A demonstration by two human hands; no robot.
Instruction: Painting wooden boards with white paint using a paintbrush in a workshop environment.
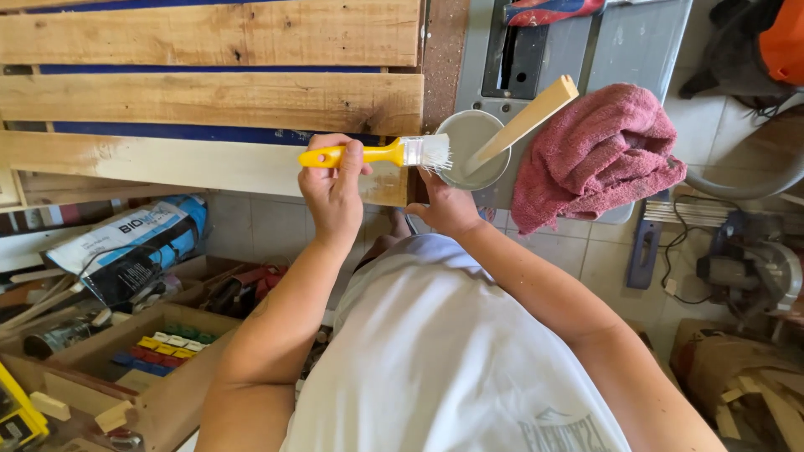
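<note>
The left hand point(333, 191) is clamped around a yellow-handled paintbrush point(377, 154), bristles pointing right toward a paint can point(469, 149). The right hand point(448, 205) grips the can's near side. A wooden stir stick point(526, 120) leans in the can, with a red towel point(599, 151) just to the right.

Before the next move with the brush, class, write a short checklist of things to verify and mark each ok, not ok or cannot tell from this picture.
1. Left hand grips the yellow-handled paintbrush firmly: ok.
2. Bristles sit close to the round grey paint tin: ok.
3. Right hand steadies the tin from below: ok.
4. Flat wooden stirring stick rests in the tin, leaning over its rim, clear of the brush: ok.
5. Crumpled pink towel lies beside the tin: ok.
6. Enough paint in the tin: cannot tell.
</note>
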